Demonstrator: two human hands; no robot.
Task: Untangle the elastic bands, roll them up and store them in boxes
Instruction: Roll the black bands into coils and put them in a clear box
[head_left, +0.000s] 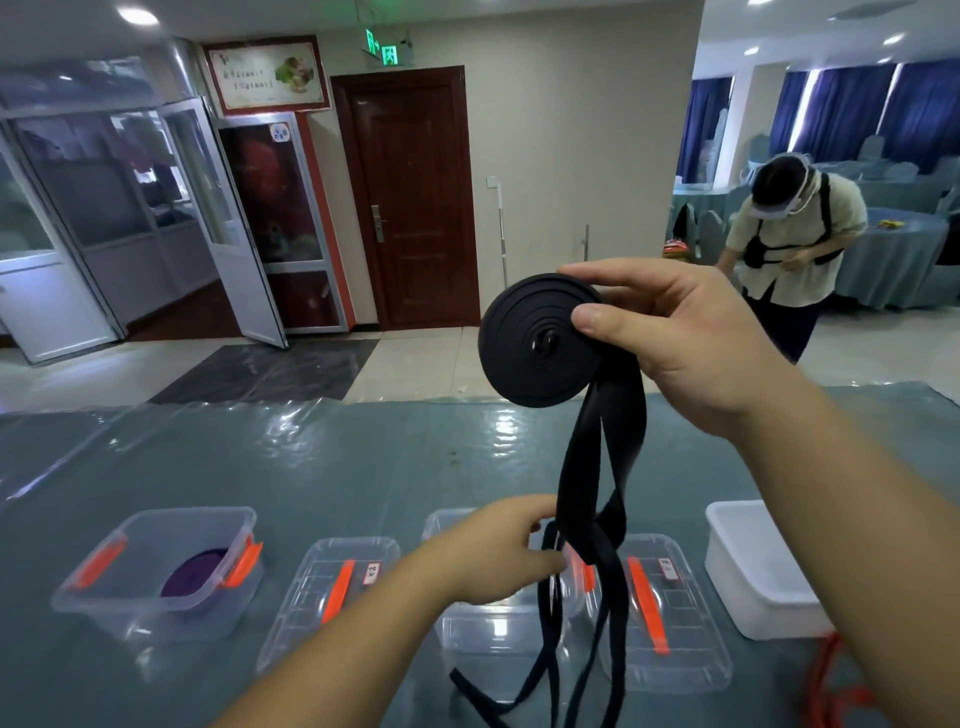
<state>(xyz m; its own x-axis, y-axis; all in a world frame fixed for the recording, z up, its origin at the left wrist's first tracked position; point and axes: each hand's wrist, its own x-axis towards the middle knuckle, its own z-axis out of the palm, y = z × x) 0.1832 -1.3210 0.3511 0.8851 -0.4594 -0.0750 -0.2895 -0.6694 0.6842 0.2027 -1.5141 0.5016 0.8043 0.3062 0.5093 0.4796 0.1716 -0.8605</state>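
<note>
My right hand (675, 338) holds a partly rolled black elastic band (535, 343) up above the table, thumb on the coil's face and fingers behind it. The band's loose tail (597, 467) hangs down from the coil, twisted and knotted lower down. My left hand (498, 551) pinches the hanging strands near the knot. Below stand a clear box (156, 577) holding a purple rolled band (195, 571) and a second clear box (498, 634) under my left hand.
Two clear lids with orange strips lie on the blue-grey covered table (311, 457): one lid (332, 587) left of centre, another lid (665, 613) at right. A white tub (758, 571) stands far right, an orange band (836, 691) beside it. A person (789, 234) bends over behind.
</note>
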